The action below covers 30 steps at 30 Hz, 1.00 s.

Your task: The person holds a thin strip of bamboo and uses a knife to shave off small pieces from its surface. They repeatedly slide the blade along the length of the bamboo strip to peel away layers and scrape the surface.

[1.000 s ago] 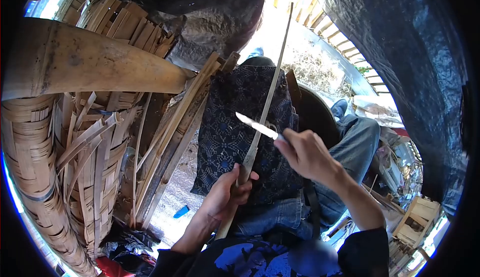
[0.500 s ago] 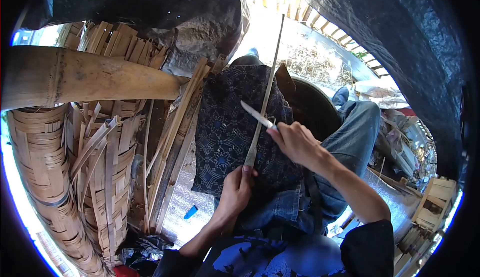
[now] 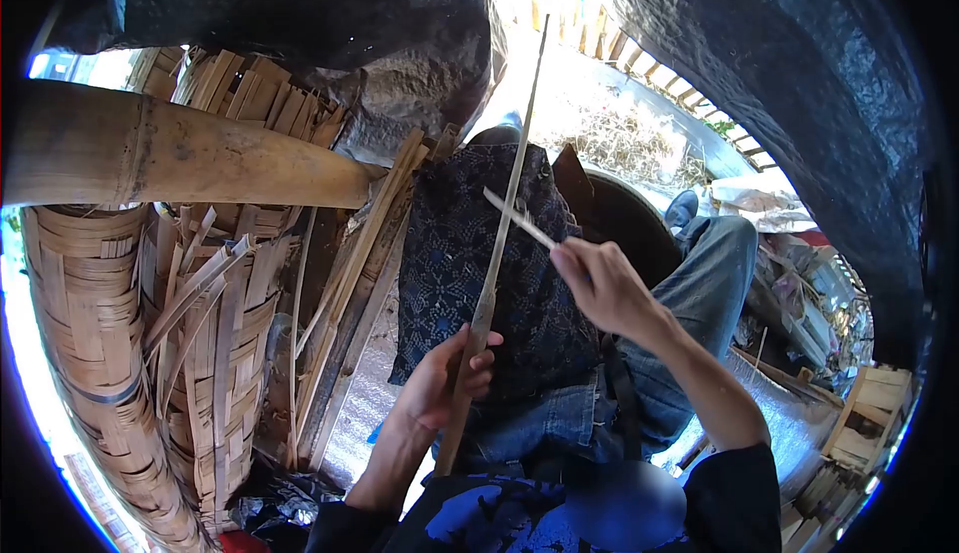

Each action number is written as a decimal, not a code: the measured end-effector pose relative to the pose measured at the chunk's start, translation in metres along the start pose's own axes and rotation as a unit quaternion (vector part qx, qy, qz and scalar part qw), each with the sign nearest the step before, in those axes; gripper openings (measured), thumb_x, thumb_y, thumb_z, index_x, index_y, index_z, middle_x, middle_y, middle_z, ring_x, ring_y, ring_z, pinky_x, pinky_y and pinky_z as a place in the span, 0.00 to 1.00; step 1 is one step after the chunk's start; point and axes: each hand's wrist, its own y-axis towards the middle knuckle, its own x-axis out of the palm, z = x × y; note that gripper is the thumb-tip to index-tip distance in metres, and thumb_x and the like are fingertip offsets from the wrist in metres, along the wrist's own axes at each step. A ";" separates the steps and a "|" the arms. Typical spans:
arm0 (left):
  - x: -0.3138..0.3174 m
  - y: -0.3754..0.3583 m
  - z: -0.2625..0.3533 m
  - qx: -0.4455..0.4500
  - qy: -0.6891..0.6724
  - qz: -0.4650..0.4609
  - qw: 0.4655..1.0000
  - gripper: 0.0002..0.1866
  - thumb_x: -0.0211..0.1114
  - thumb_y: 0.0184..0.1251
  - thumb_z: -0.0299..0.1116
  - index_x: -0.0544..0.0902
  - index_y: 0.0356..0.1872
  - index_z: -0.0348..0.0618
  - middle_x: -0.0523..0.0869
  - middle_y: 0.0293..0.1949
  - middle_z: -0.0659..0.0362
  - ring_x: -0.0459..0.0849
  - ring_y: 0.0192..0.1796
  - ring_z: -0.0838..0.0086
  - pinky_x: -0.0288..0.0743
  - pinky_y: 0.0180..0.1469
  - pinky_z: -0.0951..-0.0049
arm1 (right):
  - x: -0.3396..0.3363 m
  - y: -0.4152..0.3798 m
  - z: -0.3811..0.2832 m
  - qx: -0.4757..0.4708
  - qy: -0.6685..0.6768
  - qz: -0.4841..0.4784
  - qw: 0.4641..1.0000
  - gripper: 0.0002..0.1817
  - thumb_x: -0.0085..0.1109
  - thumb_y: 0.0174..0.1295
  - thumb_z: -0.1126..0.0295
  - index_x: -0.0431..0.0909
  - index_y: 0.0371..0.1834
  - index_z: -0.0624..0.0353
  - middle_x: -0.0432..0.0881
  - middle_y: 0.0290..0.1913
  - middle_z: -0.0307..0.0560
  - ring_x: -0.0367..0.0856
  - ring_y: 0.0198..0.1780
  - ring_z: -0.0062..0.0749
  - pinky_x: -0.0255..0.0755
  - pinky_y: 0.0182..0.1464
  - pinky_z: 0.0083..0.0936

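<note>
At near edge of patterned cloth [image 3: 440,243], our left hand [image 3: 432,391] closed round strip [image 3: 496,253], likely steadying it; over cloth, right hand [image 3: 611,288] curled round knife [image 3: 539,234], blade [image 3: 496,199] crossing strip.

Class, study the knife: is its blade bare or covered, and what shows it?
Bare: the knife blade extends uncovered beyond the right hand, crossing the long strip in this view.

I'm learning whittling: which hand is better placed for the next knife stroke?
Right, I'd judge: the right hand holds the knife, blade across the strip, while the left hand grips the strip.
</note>
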 end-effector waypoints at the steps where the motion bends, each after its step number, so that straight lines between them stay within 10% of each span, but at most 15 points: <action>1: 0.005 -0.001 0.002 -0.002 0.006 0.023 1.000 0.17 0.48 0.72 0.45 0.74 0.45 0.42 0.67 0.23 0.70 0.61 0.21 0.85 0.57 0.24 0.83 | 0.003 -0.007 -0.004 -0.001 0.002 -0.001 1.000 0.24 0.42 0.70 0.56 0.68 0.20 0.61 0.61 0.08 0.45 0.60 0.07 0.31 0.55 0.14 0.32; 7: 0.006 0.002 -0.008 0.044 0.071 0.062 0.995 0.15 0.54 0.69 0.42 0.74 0.47 0.41 0.72 0.26 0.70 0.62 0.20 0.86 0.56 0.22 0.84 | 0.025 -0.025 0.001 -0.034 -0.068 -0.034 0.996 0.23 0.47 0.68 0.57 0.69 0.19 0.63 0.69 0.10 0.55 0.70 0.11 0.46 0.61 0.15 0.37; 30: 0.024 0.022 -0.035 0.156 0.217 0.264 0.927 0.15 0.66 0.61 0.40 0.82 0.36 0.35 0.79 0.27 0.64 0.70 0.23 0.86 0.62 0.23 0.85 | 0.002 -0.013 0.001 0.088 -0.174 -0.105 0.975 0.28 0.42 0.69 0.54 0.72 0.15 0.63 0.72 0.10 0.52 0.74 0.11 0.42 0.67 0.14 0.34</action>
